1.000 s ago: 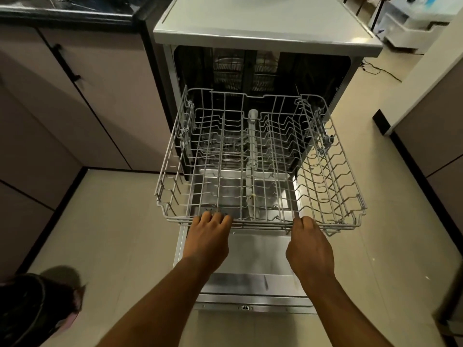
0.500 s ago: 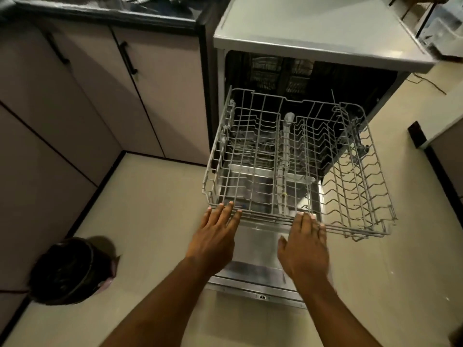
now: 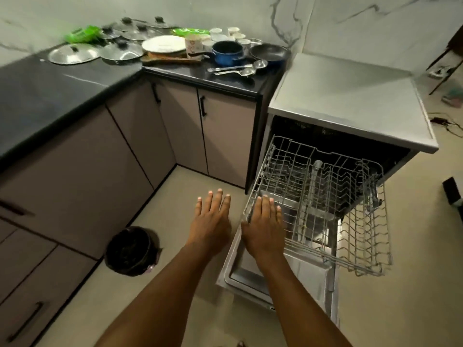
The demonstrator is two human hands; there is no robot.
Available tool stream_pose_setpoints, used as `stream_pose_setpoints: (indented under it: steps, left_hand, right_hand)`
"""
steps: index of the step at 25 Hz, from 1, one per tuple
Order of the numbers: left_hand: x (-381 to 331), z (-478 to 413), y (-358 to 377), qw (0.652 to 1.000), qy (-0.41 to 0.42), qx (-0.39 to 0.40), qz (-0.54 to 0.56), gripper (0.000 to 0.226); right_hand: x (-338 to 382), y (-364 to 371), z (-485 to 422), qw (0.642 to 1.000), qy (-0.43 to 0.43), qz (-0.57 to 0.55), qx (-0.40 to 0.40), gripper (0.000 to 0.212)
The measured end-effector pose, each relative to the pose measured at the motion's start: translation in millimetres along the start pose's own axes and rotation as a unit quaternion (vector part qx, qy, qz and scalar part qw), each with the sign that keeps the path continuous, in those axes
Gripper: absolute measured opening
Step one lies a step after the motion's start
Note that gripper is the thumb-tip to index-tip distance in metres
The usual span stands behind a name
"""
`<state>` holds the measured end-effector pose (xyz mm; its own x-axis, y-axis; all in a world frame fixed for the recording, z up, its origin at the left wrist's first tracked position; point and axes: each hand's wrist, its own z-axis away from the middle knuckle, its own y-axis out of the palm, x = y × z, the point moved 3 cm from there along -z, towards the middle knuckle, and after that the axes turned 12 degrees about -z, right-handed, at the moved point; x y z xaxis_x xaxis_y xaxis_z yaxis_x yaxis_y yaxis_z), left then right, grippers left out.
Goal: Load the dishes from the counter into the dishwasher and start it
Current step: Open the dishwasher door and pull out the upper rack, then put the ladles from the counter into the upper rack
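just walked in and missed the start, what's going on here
A person is at the open dishwasher, its wire rack pulled out with no dishes in it. The left hand and right hand are open, holding nothing, near the rack's front corner. Lids, a plate, a blue saucepan, a frying pan and spoons sit on the counter, not yet loaded.

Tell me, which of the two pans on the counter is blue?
The deep saucepan, standing just left of the shallow black frying pan.
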<state>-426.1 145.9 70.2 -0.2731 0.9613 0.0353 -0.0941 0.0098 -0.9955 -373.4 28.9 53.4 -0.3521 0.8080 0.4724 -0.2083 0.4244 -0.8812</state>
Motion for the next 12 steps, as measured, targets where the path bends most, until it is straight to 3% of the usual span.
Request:
stream_pose_setpoints:
  steps: [12]
  left_hand:
    - [54, -26, -97, 0.992, -0.096, -0.078, -0.018, 0.065]
  right_hand:
    - [87, -81, -67, 0.991, -0.128, 0.027, -0.036, 0.074]
